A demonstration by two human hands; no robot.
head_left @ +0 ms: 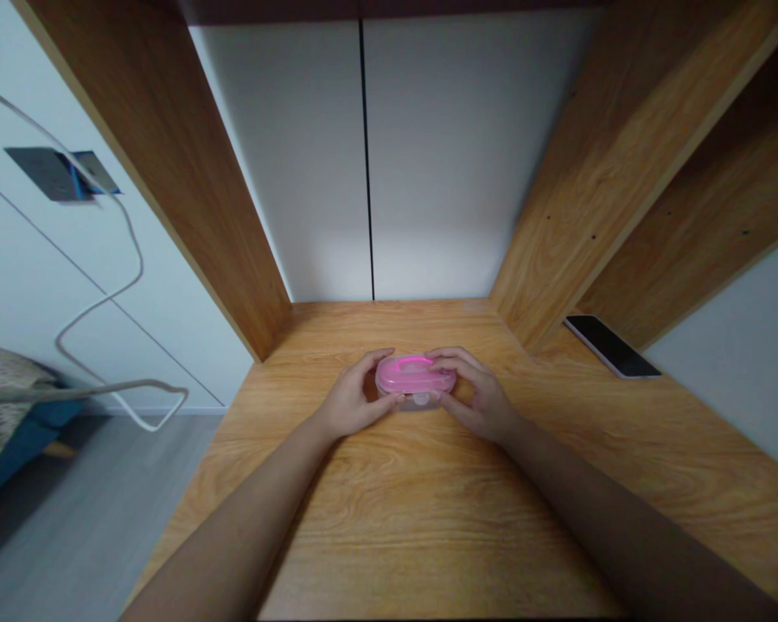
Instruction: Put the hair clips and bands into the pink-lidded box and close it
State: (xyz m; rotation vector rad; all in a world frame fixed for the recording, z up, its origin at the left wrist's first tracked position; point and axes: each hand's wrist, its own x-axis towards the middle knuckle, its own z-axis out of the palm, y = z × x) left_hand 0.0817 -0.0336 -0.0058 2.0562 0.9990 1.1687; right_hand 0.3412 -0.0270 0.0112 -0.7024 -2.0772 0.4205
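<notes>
A small oval plastic box [416,378] with a pink lid, a brighter pink handle and a clear body rests on the wooden desk. Round its left end curves my left hand [358,396], the thumb at the front edge under the lid and the fingers behind. My right hand [476,393] grips the right end, with fingers over the lid and the thumb at the front beside a pale clasp. The lid sits on the box. What is inside cannot be made out.
A dark-screened phone [613,345] lies on the desk at the right, behind an upright wooden panel [557,216]. Another wooden panel [188,190] stands at the left. White cables [139,259] hang from a wall socket [65,173] beyond the desk's left edge.
</notes>
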